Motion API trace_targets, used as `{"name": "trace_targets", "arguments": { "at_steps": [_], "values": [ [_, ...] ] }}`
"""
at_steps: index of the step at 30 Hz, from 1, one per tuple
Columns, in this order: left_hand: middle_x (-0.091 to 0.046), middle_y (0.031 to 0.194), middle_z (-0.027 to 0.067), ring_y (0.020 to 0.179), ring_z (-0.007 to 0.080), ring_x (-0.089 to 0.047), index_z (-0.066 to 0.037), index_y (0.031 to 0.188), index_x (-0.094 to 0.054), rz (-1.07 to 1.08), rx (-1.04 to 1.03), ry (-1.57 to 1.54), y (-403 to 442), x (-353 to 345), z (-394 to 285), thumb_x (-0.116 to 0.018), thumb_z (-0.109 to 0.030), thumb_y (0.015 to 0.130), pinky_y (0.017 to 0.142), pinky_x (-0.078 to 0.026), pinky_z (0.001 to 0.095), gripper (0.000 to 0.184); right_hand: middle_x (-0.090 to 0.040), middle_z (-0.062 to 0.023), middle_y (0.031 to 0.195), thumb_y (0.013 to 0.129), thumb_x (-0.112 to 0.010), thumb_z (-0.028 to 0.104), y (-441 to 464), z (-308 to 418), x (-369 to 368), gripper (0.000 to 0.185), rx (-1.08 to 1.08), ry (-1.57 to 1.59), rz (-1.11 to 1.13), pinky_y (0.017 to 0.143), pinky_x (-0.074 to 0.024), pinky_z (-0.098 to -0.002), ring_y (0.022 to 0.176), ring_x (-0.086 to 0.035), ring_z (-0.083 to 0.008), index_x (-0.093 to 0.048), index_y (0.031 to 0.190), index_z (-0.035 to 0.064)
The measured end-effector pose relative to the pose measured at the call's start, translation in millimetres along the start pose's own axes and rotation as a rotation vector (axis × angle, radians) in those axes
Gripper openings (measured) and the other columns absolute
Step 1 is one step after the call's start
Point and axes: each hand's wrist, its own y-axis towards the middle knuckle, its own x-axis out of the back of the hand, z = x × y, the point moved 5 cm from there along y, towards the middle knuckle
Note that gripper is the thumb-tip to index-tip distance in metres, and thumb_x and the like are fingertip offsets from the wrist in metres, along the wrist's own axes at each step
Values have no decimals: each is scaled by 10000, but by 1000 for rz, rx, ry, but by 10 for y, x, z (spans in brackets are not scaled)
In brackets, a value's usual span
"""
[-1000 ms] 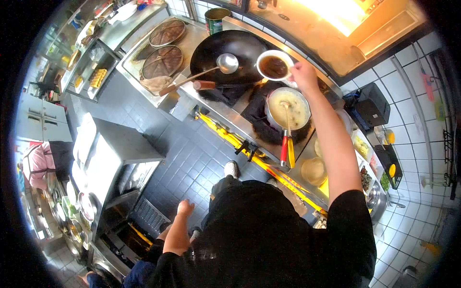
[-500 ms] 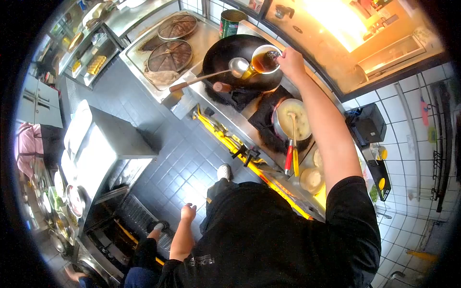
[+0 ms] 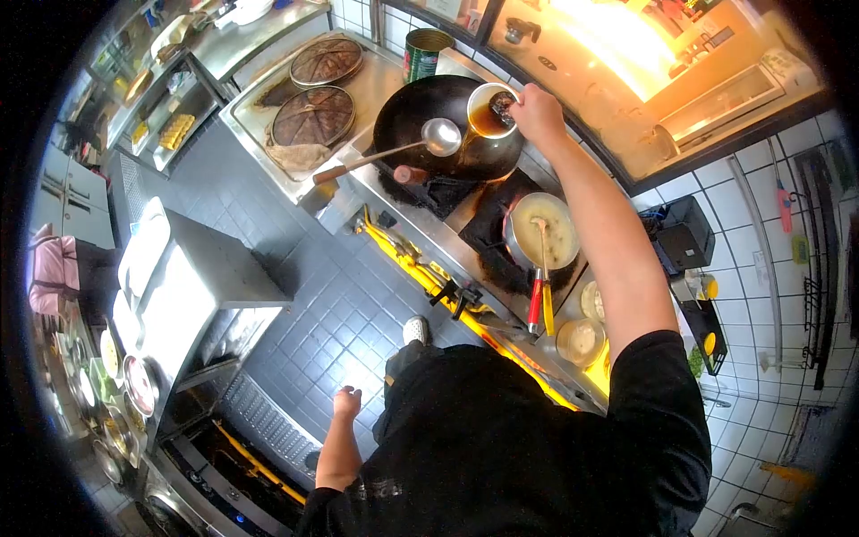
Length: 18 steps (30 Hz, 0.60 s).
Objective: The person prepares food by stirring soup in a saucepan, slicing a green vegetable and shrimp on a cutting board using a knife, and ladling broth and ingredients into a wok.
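- White, stiff-looking bowl [image 3: 477,97] in your right hand [image 3: 535,112]: your fingers are closed on its side near the rim. Whether they have a handle beneath them, you cannot tell.
- Your left hand [image 3: 345,403] is low at your side, well apart from the stove [image 3: 428,225]. Its fingers look loosely bent; whether they hold anything is too small to tell.
- Brown liquid [image 3: 486,120] partly fills the bowl, so expect some heft, with the weight running to the low lip as it tips.
- Ceramic or plastic is hard to judge; treat the wall as rigid, possibly chippable, and slick if wet or greasy.
- A good hold is the side opposite the low lip, where your right hand is: thumb over the rim, fingers supporting the wall.
- The bowl is tilted over the dark wok [image 3: 407,106], with a brownish streak just below its lip.
- A metal ladle [image 3: 441,137] has its head near the bowl, so mind your clearance there.
- Farther right, a pot [image 3: 513,237] of pale, thick-looking food sits below your forearm, a red-handled utensil [image 3: 535,302] leaning out.
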Motion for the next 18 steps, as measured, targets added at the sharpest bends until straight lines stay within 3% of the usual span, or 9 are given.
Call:
{"name": "trace_targets", "arguments": {
  "at_steps": [18],
  "values": [
    [-684, 1099, 249, 1086, 372, -644, 0, 1147, -674, -45, -42, 17, -5, 12, -110, -643, -351, 842, 952, -500, 419, 465, -677, -224, 908, 843, -608, 138, 3, 117, 158, 178, 77, -160, -38, 754, -561, -482, 816, -683, -395, -595, 933, -14]
  ]
}}
